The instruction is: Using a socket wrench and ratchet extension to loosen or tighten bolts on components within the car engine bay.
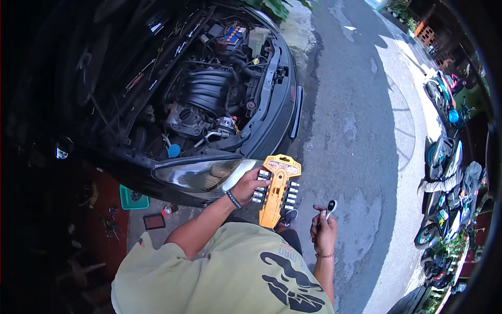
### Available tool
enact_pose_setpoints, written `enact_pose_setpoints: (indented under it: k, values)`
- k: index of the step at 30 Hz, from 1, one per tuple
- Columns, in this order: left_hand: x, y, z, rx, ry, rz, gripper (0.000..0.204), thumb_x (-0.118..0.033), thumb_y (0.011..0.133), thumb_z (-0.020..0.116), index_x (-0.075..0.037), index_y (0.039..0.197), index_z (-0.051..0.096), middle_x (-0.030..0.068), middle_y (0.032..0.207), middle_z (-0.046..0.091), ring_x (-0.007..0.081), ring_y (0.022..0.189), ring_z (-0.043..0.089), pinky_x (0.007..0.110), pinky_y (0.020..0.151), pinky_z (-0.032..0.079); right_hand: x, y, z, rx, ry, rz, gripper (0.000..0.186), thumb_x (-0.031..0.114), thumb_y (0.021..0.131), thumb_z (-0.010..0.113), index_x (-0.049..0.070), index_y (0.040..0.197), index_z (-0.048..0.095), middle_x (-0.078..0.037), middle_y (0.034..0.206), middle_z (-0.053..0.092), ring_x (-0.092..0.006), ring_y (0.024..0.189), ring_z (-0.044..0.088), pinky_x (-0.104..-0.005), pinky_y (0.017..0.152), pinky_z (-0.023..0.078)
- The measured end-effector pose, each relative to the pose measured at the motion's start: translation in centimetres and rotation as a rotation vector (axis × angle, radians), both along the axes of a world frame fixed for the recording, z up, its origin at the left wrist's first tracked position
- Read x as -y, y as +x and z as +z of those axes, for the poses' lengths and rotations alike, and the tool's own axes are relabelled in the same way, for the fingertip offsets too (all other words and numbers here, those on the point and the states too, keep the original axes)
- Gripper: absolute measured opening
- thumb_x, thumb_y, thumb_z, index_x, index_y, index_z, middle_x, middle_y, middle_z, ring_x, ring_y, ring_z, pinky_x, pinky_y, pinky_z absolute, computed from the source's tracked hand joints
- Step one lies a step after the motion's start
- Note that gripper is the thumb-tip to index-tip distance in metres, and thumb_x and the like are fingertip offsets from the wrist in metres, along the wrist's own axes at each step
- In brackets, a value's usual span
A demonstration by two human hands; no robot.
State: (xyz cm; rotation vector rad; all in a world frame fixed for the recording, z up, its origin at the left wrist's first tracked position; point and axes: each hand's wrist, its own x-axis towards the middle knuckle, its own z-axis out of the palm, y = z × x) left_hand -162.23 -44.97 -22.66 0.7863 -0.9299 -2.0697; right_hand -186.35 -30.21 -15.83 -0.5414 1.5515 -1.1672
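Fingers of left hand [246, 188] clasp a yellow socket rack [275, 194] near the headlight [201, 177], hiding some sockets [291, 195]. Right hand [325, 230]: fingers curled round a ratchet [331, 205], handle mostly hidden. Rack long, flared at top, plastic-looking; sockets shiny cylinders in two rows. Beyond: ribbed dark engine [208, 87], rough grey road [353, 112].

1. Black metal car [284, 118]: left of the grey asphalt road [355, 136].
2. Engine bay: ribbed grey intake manifold [207, 89], nearer the person than the blue-topped rectangular battery [234, 36].
3. Left hand [247, 187]: right of the clear curved headlight [201, 178], holding the yellow plastic socket rack [272, 208].
4. Right hand [324, 230]: right of the rack, apart from it, holding the round-headed metal ratchet [332, 205].
5. Ground, left of the left forearm: green rectangular plastic basket [123, 196]; right of it, the small cylindrical metal can [167, 211].
6. Far right, beyond the road: parked dark motorcycles [442, 154].
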Motion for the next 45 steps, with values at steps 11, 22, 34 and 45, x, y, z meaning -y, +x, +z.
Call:
enact_pose_setpoints:
  k: [11,22,34,45]
  values:
    - [4.8,-9.1,3.7,0.267,0.004,0.603,0.038,-0.005,0.085,0.067,0.001,0.12,0.055,0.0034,0.106,0.065,0.0077,0.097,0.06,0.024,0.087,0.047,23.5,-11.7,1.0,-0.109,-0.152,0.686,0.02,0.015,0.099,0.049,0.001,0.102,0.062,0.008,0.058,0.037,-0.0005,0.044,0.03,-0.0207,0.039,0.021]
    - [13.7,-8.4,6.0,0.22,-0.068,0.915,0.038,-0.002,0.083,0.068,0.003,0.117,0.052,0.0035,0.102,0.063,0.0092,0.093,0.059,0.025,0.086,0.047,37.3,-9.3,3.2,-0.065,-0.097,0.855,0.018,0.018,0.096,0.058,0.003,0.098,0.068,0.009,0.052,0.038,-0.0012,0.039,0.03,-0.0213,0.037,0.021]
    - [22.5,-10.1,12.2,0.939,-0.061,0.997,0.025,-0.004,0.073,0.078,0.005,0.094,0.068,0.0071,0.084,0.07,0.0081,0.077,0.062,0.026,0.072,0.05,55.5,-2.4,5.7,-0.281,-0.602,1.174,0.025,0.011,0.083,0.072,0.002,0.106,0.069,0.01,0.058,0.035,-0.0027,0.055,0.029,-0.0219,0.051,0.026]
    - [29.7,-12.6,13.1,0.969,0.136,1.192,0.037,-0.006,0.079,0.074,0.008,0.11,0.062,0.0086,0.092,0.069,0.0094,0.081,0.063,0.026,0.075,0.051,66.0,0.3,5.5,-0.096,-0.586,1.551,0.021,0.011,0.083,0.072,0.002,0.101,0.069,0.008,0.055,0.034,-0.0025,0.052,0.031,-0.0229,0.047,0.027]
